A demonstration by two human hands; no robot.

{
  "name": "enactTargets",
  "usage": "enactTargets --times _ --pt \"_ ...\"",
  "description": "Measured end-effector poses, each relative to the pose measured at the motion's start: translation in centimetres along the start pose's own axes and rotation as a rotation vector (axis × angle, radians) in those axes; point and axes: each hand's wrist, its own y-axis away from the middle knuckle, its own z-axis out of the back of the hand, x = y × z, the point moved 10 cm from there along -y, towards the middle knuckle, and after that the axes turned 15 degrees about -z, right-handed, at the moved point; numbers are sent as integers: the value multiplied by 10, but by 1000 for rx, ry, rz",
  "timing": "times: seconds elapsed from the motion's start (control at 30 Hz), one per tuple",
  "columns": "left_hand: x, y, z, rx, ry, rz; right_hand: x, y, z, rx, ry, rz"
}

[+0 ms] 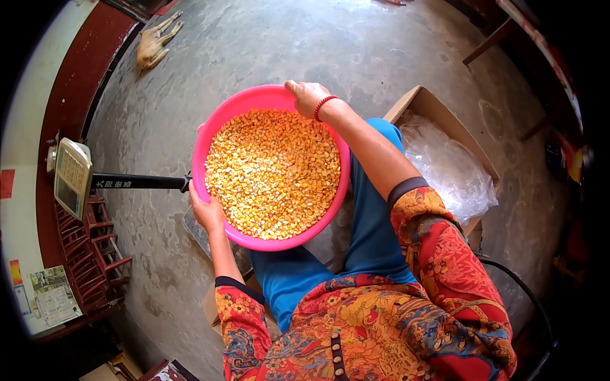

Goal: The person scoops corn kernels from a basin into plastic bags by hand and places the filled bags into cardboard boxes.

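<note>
A pink plastic basin [198,162] full of yellow corn kernels [273,171] is in front of my knees. My left hand [208,213] grips the basin's rim at its lower left, with the fingers partly hidden beside the wall. On the far upper right of the rim, my right hand [308,96] is closed over the edge, and a red bead bracelet [321,106] circles that wrist. Just beyond my left hand, the black pole of a weighing scale [140,181] meets the basin's left side in view. What supports the basin underneath is mostly hidden.
The scale's display head [72,178] stands at the left. A cardboard box [467,136] holding clear plastic bags [445,168] is by my right leg. A dog [152,47] lies on the concrete floor. Stacked wooden chairs [95,254] stand along the left wall; a black cable [527,289] runs at lower right.
</note>
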Motion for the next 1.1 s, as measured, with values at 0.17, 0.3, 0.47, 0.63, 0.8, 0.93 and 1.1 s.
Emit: enactTargets --times 0.17,0.3,0.47,0.63,0.8,0.93,1.1 --pt "3 1 0 -1 8 12 -1 -2 -1 -20 -10 9" --pt "1 1 0 6 4 44 0 0 0 -19 -25 23" --pt "2 0 0 -2 -10 7 -1 -2 -1 -17 -16 19" --pt "11 0 -1 6 26 31 -2 -3 1 -34 -55 42" --pt "13 1 -6 27 -23 -14 -32 17 53 -220 -260 63" --pt "7 -1 -1 17 -21 -16 -114 48 89 -362 -603 -68" --pt "8 -2 -4 23 -19 -33 -297 108 25 -597 -218 -449"
